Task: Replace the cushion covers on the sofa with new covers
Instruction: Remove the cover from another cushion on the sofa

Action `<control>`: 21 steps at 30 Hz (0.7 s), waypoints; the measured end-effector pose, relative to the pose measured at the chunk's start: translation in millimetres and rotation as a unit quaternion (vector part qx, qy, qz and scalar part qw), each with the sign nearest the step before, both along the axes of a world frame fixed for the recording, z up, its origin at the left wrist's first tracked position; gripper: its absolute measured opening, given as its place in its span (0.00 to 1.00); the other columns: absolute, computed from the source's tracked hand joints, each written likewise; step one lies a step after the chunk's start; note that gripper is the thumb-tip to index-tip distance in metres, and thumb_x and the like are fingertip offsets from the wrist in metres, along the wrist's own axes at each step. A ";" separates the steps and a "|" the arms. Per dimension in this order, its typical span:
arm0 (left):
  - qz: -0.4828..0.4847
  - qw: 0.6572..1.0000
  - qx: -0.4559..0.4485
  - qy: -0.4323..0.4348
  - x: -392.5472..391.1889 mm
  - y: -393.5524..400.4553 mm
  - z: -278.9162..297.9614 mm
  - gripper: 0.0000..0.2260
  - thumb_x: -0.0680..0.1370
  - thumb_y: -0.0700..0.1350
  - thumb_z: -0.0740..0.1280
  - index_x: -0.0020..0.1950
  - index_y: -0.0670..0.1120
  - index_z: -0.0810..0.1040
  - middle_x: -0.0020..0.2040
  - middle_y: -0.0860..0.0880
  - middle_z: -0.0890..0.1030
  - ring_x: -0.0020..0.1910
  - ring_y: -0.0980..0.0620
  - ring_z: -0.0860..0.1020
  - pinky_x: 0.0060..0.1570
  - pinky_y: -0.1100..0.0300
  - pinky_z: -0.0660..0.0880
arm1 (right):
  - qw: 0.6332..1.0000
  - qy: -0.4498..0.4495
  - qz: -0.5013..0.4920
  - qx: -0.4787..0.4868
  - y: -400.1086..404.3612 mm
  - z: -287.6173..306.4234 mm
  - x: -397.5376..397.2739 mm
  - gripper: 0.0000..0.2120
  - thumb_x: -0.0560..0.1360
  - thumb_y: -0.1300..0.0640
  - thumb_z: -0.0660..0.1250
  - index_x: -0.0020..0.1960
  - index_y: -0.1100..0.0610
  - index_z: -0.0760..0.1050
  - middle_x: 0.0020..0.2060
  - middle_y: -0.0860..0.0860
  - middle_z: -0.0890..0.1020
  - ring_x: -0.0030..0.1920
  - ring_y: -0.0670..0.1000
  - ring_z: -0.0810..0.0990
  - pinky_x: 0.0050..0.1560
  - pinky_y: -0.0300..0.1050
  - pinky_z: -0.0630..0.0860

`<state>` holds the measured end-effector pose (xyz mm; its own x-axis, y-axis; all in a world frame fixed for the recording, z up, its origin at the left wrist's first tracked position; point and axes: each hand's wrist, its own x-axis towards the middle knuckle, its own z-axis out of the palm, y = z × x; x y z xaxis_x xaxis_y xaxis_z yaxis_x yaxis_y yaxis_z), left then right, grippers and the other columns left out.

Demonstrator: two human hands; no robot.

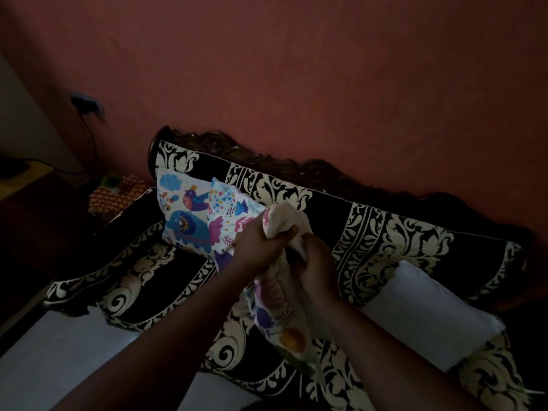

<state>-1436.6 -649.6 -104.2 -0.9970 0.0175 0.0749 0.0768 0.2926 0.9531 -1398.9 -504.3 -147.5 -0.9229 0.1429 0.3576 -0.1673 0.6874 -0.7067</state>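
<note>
Soft printed cushion cover, judged light and limp, is bunched at its top by the left hand and right hand, both gripping; hems are best held.

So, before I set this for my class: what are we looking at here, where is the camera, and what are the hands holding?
There is no machine, only a person's two bare hands. The single picture comes from a camera worn on the person's head, looking down. The left hand and right hand both have a grip on a bunched, colourful patterned cushion cover. Below is a sofa draped in black-and-cream fabric. At its left end stand two cushions in bright printed covers; to the right lies a plain white cushion without a cover. The room is dim.
</note>
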 end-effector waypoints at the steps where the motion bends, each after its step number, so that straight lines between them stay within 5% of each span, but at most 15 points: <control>1: -0.019 1.000 0.011 0.006 -3.0 -5.8 -4.0 0.19 0.72 0.63 0.74 0.59 0.58 0.80 0.52 0.56 0.85 0.53 0.57 0.83 0.54 0.53 0.80 | 1.000 0.011 0.007 -0.006 0.8 0.3 1.9 0.09 0.76 0.48 0.62 0.46 0.53 0.74 0.44 0.47 0.79 0.46 0.50 0.79 0.42 0.34 0.70; 4: -0.047 0.993 0.105 -0.022 -10.5 -33.0 -20.6 0.28 0.74 0.68 0.69 0.66 0.52 0.77 0.59 0.48 0.84 0.57 0.46 0.83 0.54 0.40 0.82 | 0.997 0.070 0.035 0.020 4.2 -3.7 4.5 0.02 0.76 0.55 0.64 0.45 0.53 0.72 0.39 0.47 0.75 0.41 0.52 0.77 0.40 0.38 0.66; 8: 0.069 0.977 0.143 -0.143 -30.1 -72.9 -48.4 0.36 0.70 0.77 0.63 0.69 0.55 0.74 0.61 0.47 0.81 0.58 0.44 0.82 0.54 0.40 0.81 | 0.990 0.105 0.052 0.074 15.7 -6.6 4.4 0.08 0.75 0.60 0.73 0.48 0.54 0.75 0.40 0.51 0.78 0.43 0.54 0.78 0.41 0.46 0.74; 12: 0.065 0.955 0.131 -0.259 -49.4 -85.3 -68.4 0.17 0.83 0.51 0.62 0.69 0.45 0.73 0.60 0.42 0.81 0.55 0.42 0.81 0.54 0.42 0.81 | 0.972 0.161 0.133 0.104 20.5 11.2 12.8 0.03 0.77 0.56 0.65 0.47 0.52 0.71 0.40 0.52 0.77 0.43 0.54 0.76 0.43 0.42 0.68; 16: 0.119 0.974 -0.057 -0.187 -48.0 -86.7 -61.9 0.09 0.83 0.49 0.65 0.54 0.45 0.80 0.42 0.50 0.80 0.41 0.53 0.79 0.34 0.60 0.71 | 0.964 0.185 0.145 0.122 22.3 25.1 14.5 0.02 0.77 0.55 0.63 0.49 0.52 0.70 0.41 0.54 0.79 0.45 0.53 0.75 0.44 0.44 0.69; 18: 0.142 0.958 -0.195 -0.152 -46.7 -97.1 -67.1 0.10 0.83 0.49 0.64 0.50 0.44 0.81 0.38 0.50 0.79 0.36 0.53 0.76 0.34 0.58 0.69 | 0.963 0.196 0.136 0.124 26.0 32.5 15.4 0.02 0.77 0.55 0.63 0.48 0.53 0.71 0.40 0.53 0.78 0.43 0.51 0.74 0.42 0.39 0.65; 21: 0.178 0.938 -0.247 -0.166 -42.5 -119.0 -85.9 0.10 0.82 0.47 0.64 0.44 0.45 0.79 0.35 0.47 0.80 0.34 0.49 0.77 0.37 0.55 0.73 | 0.967 0.204 0.102 0.116 40.0 41.5 16.6 0.01 0.77 0.57 0.64 0.48 0.53 0.72 0.39 0.52 0.77 0.41 0.50 0.73 0.42 0.36 0.62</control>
